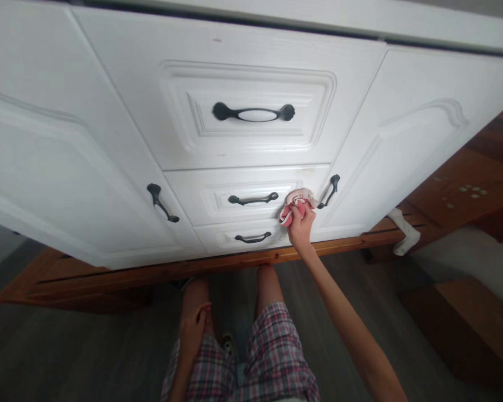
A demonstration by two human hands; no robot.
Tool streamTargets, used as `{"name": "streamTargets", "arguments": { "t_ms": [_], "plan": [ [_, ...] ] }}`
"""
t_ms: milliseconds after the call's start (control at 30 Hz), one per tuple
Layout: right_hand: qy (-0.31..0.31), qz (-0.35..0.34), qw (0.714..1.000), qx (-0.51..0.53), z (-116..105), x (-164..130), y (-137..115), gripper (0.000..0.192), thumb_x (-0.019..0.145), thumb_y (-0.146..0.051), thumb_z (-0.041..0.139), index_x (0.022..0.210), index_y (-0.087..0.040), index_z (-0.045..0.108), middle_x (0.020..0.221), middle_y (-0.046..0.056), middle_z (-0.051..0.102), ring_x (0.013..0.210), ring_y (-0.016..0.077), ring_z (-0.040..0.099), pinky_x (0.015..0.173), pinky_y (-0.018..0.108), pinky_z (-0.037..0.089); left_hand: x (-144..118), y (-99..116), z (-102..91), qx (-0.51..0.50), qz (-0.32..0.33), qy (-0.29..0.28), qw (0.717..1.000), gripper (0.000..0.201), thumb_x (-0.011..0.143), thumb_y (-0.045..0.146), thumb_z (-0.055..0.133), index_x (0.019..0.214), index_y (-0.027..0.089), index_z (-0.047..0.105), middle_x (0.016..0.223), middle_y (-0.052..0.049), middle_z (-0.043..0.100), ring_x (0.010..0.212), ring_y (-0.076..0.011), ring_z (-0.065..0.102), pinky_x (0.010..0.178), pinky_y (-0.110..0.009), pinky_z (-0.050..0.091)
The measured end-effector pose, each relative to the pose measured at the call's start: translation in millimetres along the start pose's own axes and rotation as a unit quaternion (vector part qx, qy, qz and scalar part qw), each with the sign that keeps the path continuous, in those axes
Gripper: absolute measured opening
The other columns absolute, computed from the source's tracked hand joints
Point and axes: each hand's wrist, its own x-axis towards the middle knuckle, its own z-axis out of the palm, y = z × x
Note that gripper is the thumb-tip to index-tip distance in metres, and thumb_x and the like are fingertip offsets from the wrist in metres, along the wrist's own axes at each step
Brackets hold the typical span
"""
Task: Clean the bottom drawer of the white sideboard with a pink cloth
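Note:
My right hand (pixel 302 226) is closed round a bunched pink-and-white cloth (pixel 293 212). The cloth presses against the right edge of the middle drawer (pixel 218 187) of a white cabinet, close to the dark handle (pixel 330 192) of the right door. That drawer has its own dark curved handle (pixel 254 199), just left of the cloth. Lower down, my left hand (pixel 193 326) rests on my left leg by the knee, its fingers laid over the leg and nothing seen in them.
Above is a wider drawer with a dark-and-white handle (pixel 254 113); a smaller drawer (pixel 218 237) sits lowest. A wooden ledge (pixel 235 262) runs under the cabinet. To the right, a white cloth-like item (pixel 406 231) hangs over the wood, and a brown box (pixel 465 324) stands on the floor.

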Motion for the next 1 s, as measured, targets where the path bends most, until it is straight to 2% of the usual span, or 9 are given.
{"name": "streamTargets", "arguments": {
  "t_ms": [133,333,467,633,700,767,833,900,1000],
  "plan": [
    [0.088,0.049,0.993,0.055,-5,15,12,0.049,0.097,-0.035,0.059,0.139,-0.01,0.067,0.143,0.024,0.051,0.135,0.0343,0.05,0.116,0.058,0.046,4,-2,4.5,0.001,0.009,-0.004,1.0,0.041,0.09,0.049,0.051,0.103,0.029,0.085,0.099,-0.005,0.087,0.093,-0.0326,0.082,0.097,-0.048,0.064],
    [0.186,0.009,0.981,0.056,-15,81,-18,0.047,0.103,-0.034,0.053,0.142,-0.012,0.066,0.148,0.024,0.047,0.143,0.0363,0.045,0.12,0.063,0.04,8,-1,8.0,-0.005,0.018,0.0,1.0,0.039,0.088,0.05,0.052,0.098,0.031,0.085,0.102,-0.003,0.087,0.101,-0.0353,0.083,0.1,-0.052,0.064],
    [0.204,-0.034,0.977,0.053,-30,125,-40,0.047,0.104,-0.035,0.056,0.144,-0.014,0.066,0.151,0.023,0.046,0.142,0.0383,0.046,0.119,0.065,0.041,7,8,4.9,-0.009,0.018,0.016,1.0,0.037,0.085,0.049,0.052,0.094,0.032,0.084,0.101,-0.002,0.087,0.099,-0.0353,0.083,0.097,-0.052,0.066],
    [0.176,-0.019,0.981,0.084,-46,135,-55,0.048,0.106,-0.037,0.055,0.146,-0.013,0.065,0.153,0.024,0.045,0.145,0.0396,0.044,0.12,0.065,0.04,17,31,-3.5,-0.012,0.03,-0.009,0.999,0.04,0.087,0.048,0.05,0.095,0.028,0.083,0.093,-0.004,0.087,0.08,-0.0297,0.082,0.08,-0.044,0.067],
    [0.165,-0.018,0.981,0.102,-50,134,-55,0.048,0.107,-0.038,0.054,0.146,-0.014,0.064,0.153,0.024,0.045,0.147,0.0394,0.042,0.12,0.064,0.039,28,52,-10.1,-0.017,0.052,-0.018,0.998,0.039,0.09,0.048,0.052,0.1,0.027,0.083,0.096,-0.004,0.086,0.075,-0.0257,0.08,0.079,-0.04,0.066],
    [0.153,-0.02,0.982,0.112,-55,132,-54,0.048,0.107,-0.04,0.054,0.148,-0.017,0.063,0.155,0.023,0.044,0.148,0.0387,0.041,0.121,0.064,0.039,43,85,-20.6,-0.021,0.088,-0.021,0.996,0.039,0.096,0.046,0.051,0.107,0.027,0.083,0.103,-0.003,0.085,0.079,-0.0227,0.079,0.082,-0.037,0.064],
    [0.135,-0.024,0.984,0.113,-60,130,-52,0.048,0.107,-0.042,0.054,0.15,-0.021,0.061,0.155,0.02,0.045,0.148,0.0376,0.043,0.123,0.064,0.039,58,131,-34.2,-0.023,0.171,-0.018,0.985,0.036,0.103,0.043,0.051,0.112,0.026,0.082,0.106,-0.003,0.084,0.079,-0.0209,0.076,0.084,-0.036,0.063],
    [0.115,-0.032,0.987,0.107,-66,126,-50,0.047,0.108,-0.041,0.052,0.151,-0.024,0.06,0.156,0.019,0.046,0.147,0.0366,0.045,0.124,0.064,0.039,73,182,-46.8,-0.028,0.25,-0.002,0.968,0.033,0.104,0.037,0.051,0.11,0.025,0.081,0.097,-0.003,0.083,0.076,-0.0196,0.074,0.083,-0.033,0.062],
    [0.096,-0.036,0.99,0.1,-71,119,-48,0.046,0.108,-0.036,0.05,0.152,-0.025,0.059,0.155,0.018,0.047,0.148,0.0349,0.046,0.125,0.061,0.039,88,244,-53.9,-0.043,0.312,0.03,0.949,0.031,0.103,0.029,0.051,0.109,0.024,0.081,0.097,-0.002,0.081,0.076,-0.0172,0.073,0.077,-0.029,0.061]
  ]
}}
